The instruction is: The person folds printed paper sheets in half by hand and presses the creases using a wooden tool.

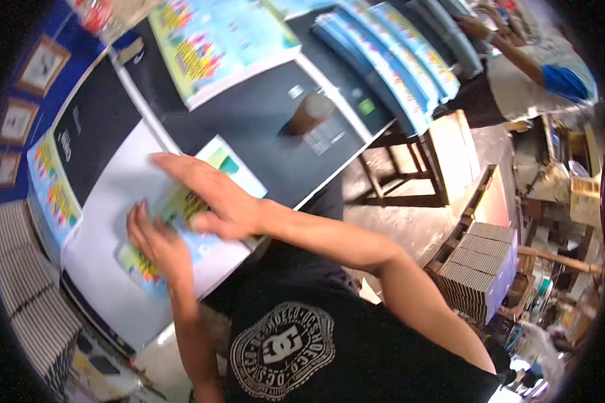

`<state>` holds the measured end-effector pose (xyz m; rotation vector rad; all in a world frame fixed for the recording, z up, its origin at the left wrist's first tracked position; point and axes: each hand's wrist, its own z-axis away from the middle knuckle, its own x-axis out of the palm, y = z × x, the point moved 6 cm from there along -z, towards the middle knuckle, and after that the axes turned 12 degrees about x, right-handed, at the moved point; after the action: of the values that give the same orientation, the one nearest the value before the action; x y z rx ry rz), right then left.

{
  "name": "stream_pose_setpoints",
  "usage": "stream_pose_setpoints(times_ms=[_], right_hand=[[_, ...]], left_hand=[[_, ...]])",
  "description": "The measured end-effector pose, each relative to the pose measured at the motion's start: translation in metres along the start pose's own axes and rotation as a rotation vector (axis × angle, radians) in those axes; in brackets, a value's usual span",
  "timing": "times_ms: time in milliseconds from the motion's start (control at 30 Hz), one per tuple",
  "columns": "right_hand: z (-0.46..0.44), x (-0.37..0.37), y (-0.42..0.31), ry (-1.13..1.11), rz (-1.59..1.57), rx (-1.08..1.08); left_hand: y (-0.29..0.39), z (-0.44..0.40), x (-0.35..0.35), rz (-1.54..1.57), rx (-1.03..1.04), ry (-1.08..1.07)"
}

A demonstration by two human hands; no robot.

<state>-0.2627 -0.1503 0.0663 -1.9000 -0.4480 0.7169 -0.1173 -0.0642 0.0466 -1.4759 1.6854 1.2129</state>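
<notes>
Hands on printed sheet; brown cylinder, printed stack beyond

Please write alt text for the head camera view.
The left hand and right hand, both bare, rest on or just above colourful printed paper over a large white sheet. Beyond lie similar printed stacks on a dark surface; another person is at upper right.
</notes>
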Motion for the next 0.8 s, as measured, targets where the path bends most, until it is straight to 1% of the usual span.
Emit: stream_pose_setpoints(times_ms=[67,100,133,167,200,267,300,367,400,533,633,700,733,767,800], right_hand=[[-0.002,-0.005,0.02,0.05,0.016,0.123],[-0.006,-0.009,0.01,0.014,-0.033,0.073],[-0.003,0.0,0.018,0.038,0.036,0.126],[-0.003,-0.004,0.017,0.037,-0.007,0.126],[-0.004,-0.009,0.015,0.025,-0.053,0.124],[-0.005,-0.013,0.008,-0.001,-0.192,0.142],[-0.004,-0.013,0.009,0.014,-0.188,0.136],[-0.003,-0.011,0.012,0.066,-0.175,0.101],[-0.003,-0.01,0.011,0.035,-0.224,0.132],[-0.004,-0.01,0.012,0.069,-0.126,0.129],[-0.006,-0.008,0.007,0.013,-0.102,0.149],[-0.003,-0.007,0.008,0.014,-0.103,0.132],[-0.001,-0.008,0.008,0.025,-0.127,0.146],[-0.001,-0.009,0.008,0.023,-0.148,0.153],[-0.004,-0.01,0.007,0.015,-0.167,0.15]], left_hand=[[0.008,-0.009,-0.02,-0.008,0.024,0.018],[0.013,-0.016,-0.031,0.004,0.021,0.025],[0.026,-0.027,-0.058,0.048,0.03,0.158],[0.045,-0.035,-0.091,0.094,0.036,0.276],[0.054,-0.036,-0.11,0.135,0.03,0.396],[0.051,-0.028,-0.082,0.135,0.081,0.445],[0.045,-0.018,-0.058,0.127,0.109,0.479],[0.029,-0.012,0.014,-0.034,0.153,-0.075],[0.036,-0.021,0.012,-0.031,0.139,-0.023],[0.038,-0.021,0.008,0.042,0.119,0.037],[0.036,-0.024,-0.018,0.183,0.076,0.129],[0.063,-0.028,-0.072,0.125,0.043,0.316],[0.078,-0.032,-0.09,0.175,0.062,0.456],[0.069,-0.028,-0.065,0.166,0.016,0.317],[0.052,-0.019,-0.023,0.153,-0.033,0.19]])
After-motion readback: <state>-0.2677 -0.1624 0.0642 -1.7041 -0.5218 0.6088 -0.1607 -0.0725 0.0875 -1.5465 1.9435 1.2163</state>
